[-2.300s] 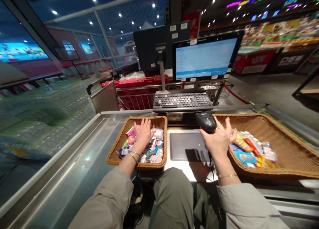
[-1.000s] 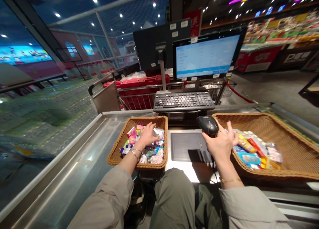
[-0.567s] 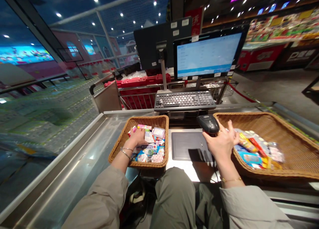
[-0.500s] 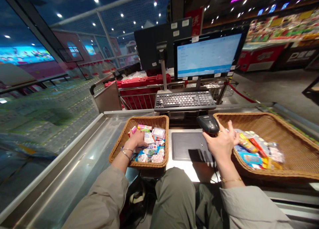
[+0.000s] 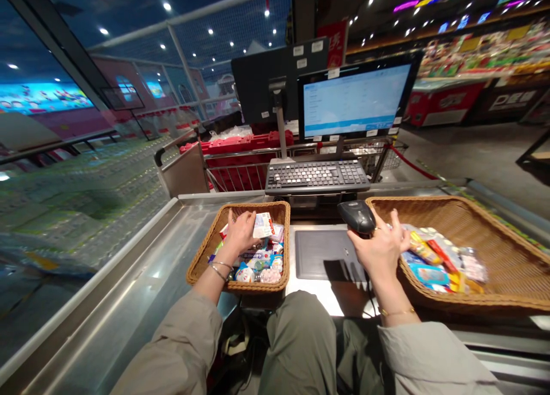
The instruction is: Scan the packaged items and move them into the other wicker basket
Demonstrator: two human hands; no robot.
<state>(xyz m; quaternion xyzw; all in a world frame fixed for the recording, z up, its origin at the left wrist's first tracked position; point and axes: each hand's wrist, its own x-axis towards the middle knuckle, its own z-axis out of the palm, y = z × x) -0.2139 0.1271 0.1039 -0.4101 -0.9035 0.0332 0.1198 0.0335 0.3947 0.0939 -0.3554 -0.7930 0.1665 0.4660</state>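
Note:
My left hand (image 5: 240, 233) is over the left wicker basket (image 5: 196, 273), closed on a small white packet (image 5: 263, 225) with printing and a red edge. Below it in the basket lie packaged goods, among them a blue-and-white packet (image 5: 246, 272) and a pink-and-white bag (image 5: 270, 276). My right hand (image 5: 381, 243) grips a black barcode scanner (image 5: 356, 216), its head turned left over the counter. Close by on the right is a larger wicker basket (image 5: 507, 246), holding a yellow packet (image 5: 423, 246), a red one (image 5: 442, 255) and a blue one (image 5: 429, 273).
Between the baskets a grey flat pad (image 5: 322, 251) is set in the counter. Behind it stand a keyboard (image 5: 315, 175) and a lit monitor (image 5: 354, 102). A metal counter surface (image 5: 141, 280) runs along the left, and a metal cart with red contents (image 5: 244, 148) is behind.
My left hand has lifted the white packet up from the other goods and moved slightly right and away from me. My right hand with the scanner has hardly moved.

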